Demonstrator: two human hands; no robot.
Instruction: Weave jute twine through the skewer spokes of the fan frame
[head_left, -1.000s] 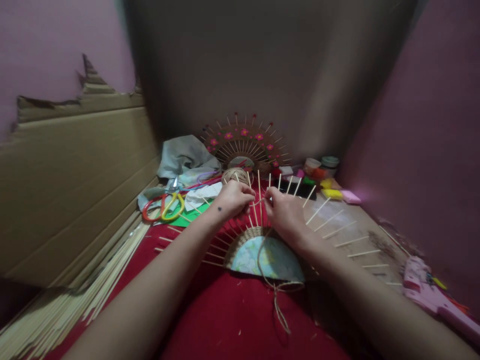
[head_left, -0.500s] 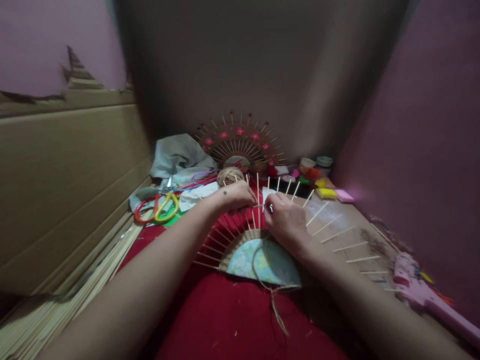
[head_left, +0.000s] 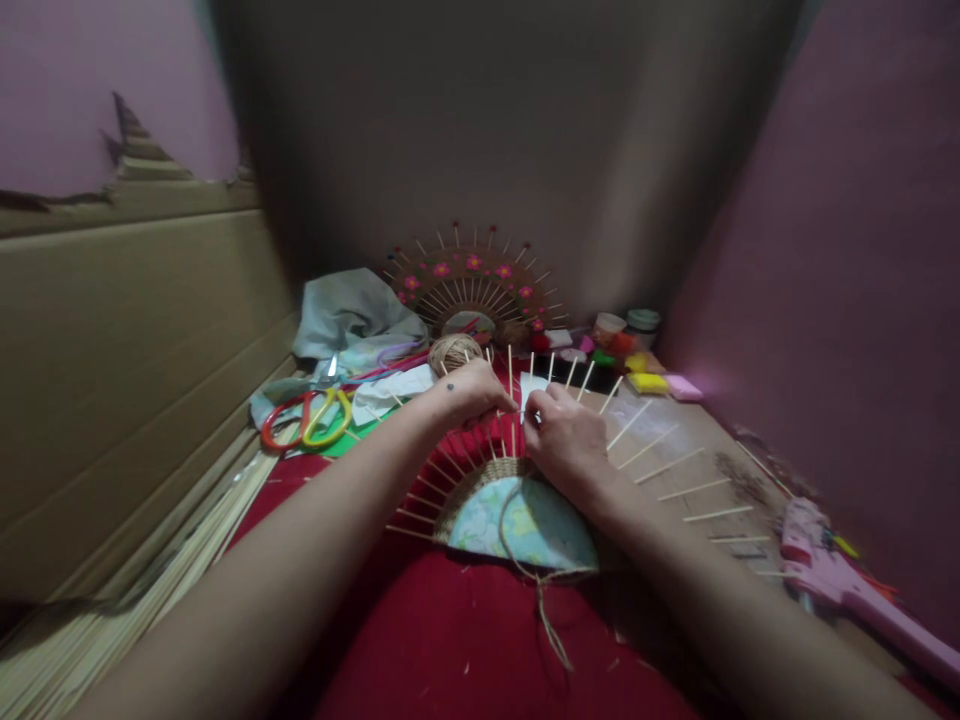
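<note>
A half-round fan frame lies in front of me, its base covered in pale blue floral fabric (head_left: pixel 517 525). Woven twine (head_left: pixel 474 482) edges the base, and thin bamboo sticks (head_left: pixel 628 425) radiate from it. My left hand (head_left: pixel 474 392) is closed in a pinch over the upper middle sticks. Close to its right, my right hand (head_left: pixel 566 432) pinches too, with fingers curled. A short length of twine seems to run between the two fingertips, across a stick. A loose twine tail (head_left: pixel 551 630) hangs over the base's lower edge.
Behind the hands sits a ball of twine (head_left: pixel 456 353), and beyond it a finished flowered fan (head_left: pixel 472 270). Scissors (head_left: pixel 326 417) and a bundle of sticks (head_left: pixel 187 545) lie left, beside cardboard (head_left: pixel 135 400). On the right are clay packs (head_left: pixel 649 383) and a pink glue gun (head_left: pixel 840 575).
The whole view has shifted slightly left. My fingertips are a little closer together at the middle sticks, both hands still pinching.
</note>
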